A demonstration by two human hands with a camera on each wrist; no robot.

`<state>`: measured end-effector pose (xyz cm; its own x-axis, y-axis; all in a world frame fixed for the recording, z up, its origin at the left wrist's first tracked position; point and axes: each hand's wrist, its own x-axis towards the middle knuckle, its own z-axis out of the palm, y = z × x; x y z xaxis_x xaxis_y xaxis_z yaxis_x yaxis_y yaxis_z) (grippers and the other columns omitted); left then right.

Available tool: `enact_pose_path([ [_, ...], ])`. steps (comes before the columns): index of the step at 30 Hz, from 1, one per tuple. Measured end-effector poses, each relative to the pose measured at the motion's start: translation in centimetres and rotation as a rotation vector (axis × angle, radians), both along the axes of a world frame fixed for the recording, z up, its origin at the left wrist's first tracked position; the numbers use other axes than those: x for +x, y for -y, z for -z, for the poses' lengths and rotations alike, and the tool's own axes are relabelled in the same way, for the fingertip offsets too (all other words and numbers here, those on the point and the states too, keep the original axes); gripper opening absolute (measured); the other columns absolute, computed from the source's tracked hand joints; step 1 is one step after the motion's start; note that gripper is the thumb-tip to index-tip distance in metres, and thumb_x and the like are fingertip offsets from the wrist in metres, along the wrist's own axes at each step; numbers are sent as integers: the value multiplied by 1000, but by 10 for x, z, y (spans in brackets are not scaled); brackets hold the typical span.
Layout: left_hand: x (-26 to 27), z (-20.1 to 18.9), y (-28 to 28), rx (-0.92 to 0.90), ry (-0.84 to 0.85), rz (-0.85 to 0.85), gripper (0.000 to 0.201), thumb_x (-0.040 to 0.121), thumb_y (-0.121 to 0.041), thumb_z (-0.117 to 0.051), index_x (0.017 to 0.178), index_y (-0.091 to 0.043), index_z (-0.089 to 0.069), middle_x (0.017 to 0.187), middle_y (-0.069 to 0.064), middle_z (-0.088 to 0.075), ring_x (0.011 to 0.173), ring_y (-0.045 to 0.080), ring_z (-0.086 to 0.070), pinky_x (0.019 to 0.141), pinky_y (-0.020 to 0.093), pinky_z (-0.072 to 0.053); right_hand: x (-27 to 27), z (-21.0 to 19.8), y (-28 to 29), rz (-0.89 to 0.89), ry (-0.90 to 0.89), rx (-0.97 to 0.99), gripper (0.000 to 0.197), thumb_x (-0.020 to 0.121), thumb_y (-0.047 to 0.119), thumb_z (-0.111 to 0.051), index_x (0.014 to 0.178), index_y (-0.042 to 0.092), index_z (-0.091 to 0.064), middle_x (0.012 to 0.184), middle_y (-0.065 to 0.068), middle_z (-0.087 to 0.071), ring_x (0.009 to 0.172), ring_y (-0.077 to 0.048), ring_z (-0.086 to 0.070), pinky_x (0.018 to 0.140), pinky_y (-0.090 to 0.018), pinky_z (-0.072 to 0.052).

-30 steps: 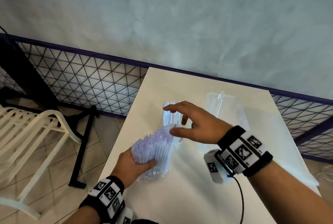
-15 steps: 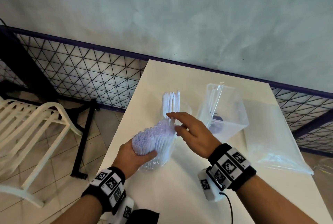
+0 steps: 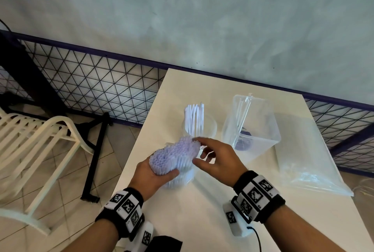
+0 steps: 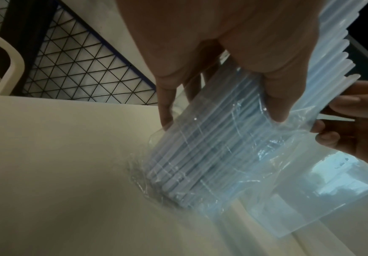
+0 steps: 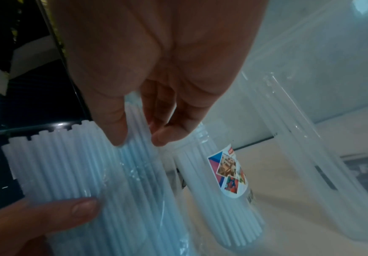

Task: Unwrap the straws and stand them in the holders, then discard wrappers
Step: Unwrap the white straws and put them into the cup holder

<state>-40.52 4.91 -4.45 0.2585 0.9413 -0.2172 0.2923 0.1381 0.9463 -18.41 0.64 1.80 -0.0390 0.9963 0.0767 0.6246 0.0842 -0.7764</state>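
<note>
my left hand [image 3: 150, 177] wraps around one thick bundle of pale translucent straws [image 3: 174, 157], thumb across the front and fingers behind, the bundle leaning with its lower end on the white table [image 3: 202, 221] inside its crinkled clear plastic wrapper [image 4: 202, 175], too many straws to count. my right hand [image 3: 219, 160] is at the bundle's upper end, thumb and forefinger closing on a few straw tips at the edge of the pack, the other fingers loosely curled; the right wrist view shows thumb and fingertip pressed against the straws there. just beyond the bundle stands one round clear holder [image 3: 200, 128] with roughly ten white straws [image 3: 195, 117] standing upright in it, and it carries a colourful sticker [image 5: 228, 171]. to its right stands one tall square clear plastic holder [image 3: 253, 128] with a few thin clear straws leaning inside; i cannot count them. farther right one flat clear plastic bag [image 3: 307, 160] lies on the smooth table. behind the table runs a black wire mesh fence [image 3: 91, 83] with a purple rail below a grey wall, and off to the left one cream slatted plastic chair [image 3: 30, 146] stands on the tiled floor. each wrist has a black band with square-patterned markers.
</note>
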Motion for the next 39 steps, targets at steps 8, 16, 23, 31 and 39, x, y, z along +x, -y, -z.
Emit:
enact_pose_path([
  [8,-1,5,3,9,19,14,51,63,-16,-90,95,-39,-57,83,-24,-71,80,-16,-63,67,3,-49,-8,15,2,90,-41,80,26,75,15,-80,99,20,-70,70,26,-58,64,-7,-53,63,-13,-43],
  [16,0,5,-1,20,-11,28,46,63,-19,-90,92,-38,-60,84,-25,-71,79,-13,-64,65,3,-48,-16,22,-3,95,-18,85,22,76,12,-76,96,16,-70,68,14,-51,61,-6,-48,62,-10,-37],
  [23,2,5,-2,24,-16,16,42,64,-19,-90,92,-33,-61,86,-13,-69,75,-14,-64,61,3,-48,-21,5,-4,180,-196,155,21,75,5,-74,86,20,-66,66,-2,-57,55,-7,-45,55,-17,-40],
  [31,1,7,-4,0,-9,15,43,65,-16,-89,99,-23,-65,84,-11,-70,71,-11,-65,59,4,-47,-34,10,-5,120,-261,148,29,77,15,-83,103,25,-73,89,5,-63,58,-12,-46,58,-20,-41],
  [39,-1,12,-7,-9,4,16,51,63,-19,-90,107,-18,-65,91,-11,-71,79,-9,-67,64,6,-49,-41,-10,-14,207,-414,267,19,79,12,-81,92,23,-73,96,2,-65,85,-16,-66,65,-23,-52],
])
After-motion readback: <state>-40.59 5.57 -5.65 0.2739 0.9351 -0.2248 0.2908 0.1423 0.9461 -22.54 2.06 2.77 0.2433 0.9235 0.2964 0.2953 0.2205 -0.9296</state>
